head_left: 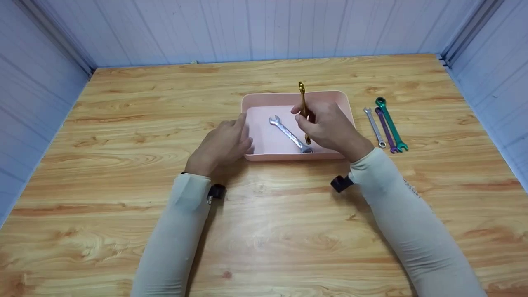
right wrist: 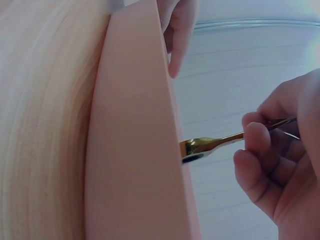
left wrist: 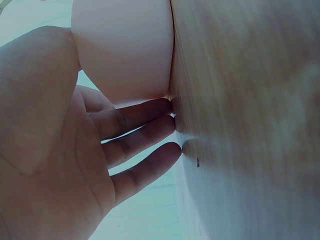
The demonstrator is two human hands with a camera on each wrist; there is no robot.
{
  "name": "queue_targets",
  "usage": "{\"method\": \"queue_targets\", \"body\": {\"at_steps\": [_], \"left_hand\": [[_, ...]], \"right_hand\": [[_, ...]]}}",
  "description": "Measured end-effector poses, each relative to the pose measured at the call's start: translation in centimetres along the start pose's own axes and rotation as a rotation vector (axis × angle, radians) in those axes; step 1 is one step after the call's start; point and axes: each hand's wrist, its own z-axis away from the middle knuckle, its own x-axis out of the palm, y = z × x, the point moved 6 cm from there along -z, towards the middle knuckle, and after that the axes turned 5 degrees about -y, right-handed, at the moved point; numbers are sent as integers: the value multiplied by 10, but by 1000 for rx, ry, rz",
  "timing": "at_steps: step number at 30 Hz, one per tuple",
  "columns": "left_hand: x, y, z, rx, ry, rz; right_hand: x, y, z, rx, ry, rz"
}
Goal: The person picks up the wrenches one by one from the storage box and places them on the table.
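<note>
My right hand (head_left: 328,123) pinches a gold wrench (head_left: 303,97) by its middle, thumb against fingers, over the right part of a shallow pink tray (head_left: 295,157). The wrench stands steeply, one end up; in the right wrist view its lower end (right wrist: 195,148) is at the rim. Below it a silver wrench (head_left: 288,133) lies slanted on the tray floor. My left hand (head_left: 222,142) holds the tray's near left corner, with the thumb over the rim and the other fingers outside. Three of these fingers (left wrist: 145,165) reach down to the tabletop in the left wrist view.
Right of the tray, three wrenches lie side by side on the wooden table (head_left: 264,231): a small silver wrench (head_left: 374,128), a purple wrench (head_left: 386,130) and a longer green wrench (head_left: 392,123). Pale panelled walls (head_left: 272,29) enclose the table's back and sides.
</note>
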Motion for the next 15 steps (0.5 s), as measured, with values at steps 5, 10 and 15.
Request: {"method": "queue_targets", "body": {"at_steps": [5, 10, 15], "left_hand": [[0, 0, 0, -18, -2, 4], [1, 0, -1, -38, -10, 5], [1, 0, -2, -40, -7, 8]], "right_hand": [[-3, -1, 1, 33, -21, 25], [-14, -4, 2, -12, -3, 70], [-23, -2, 4, 19, -5, 116]]}}
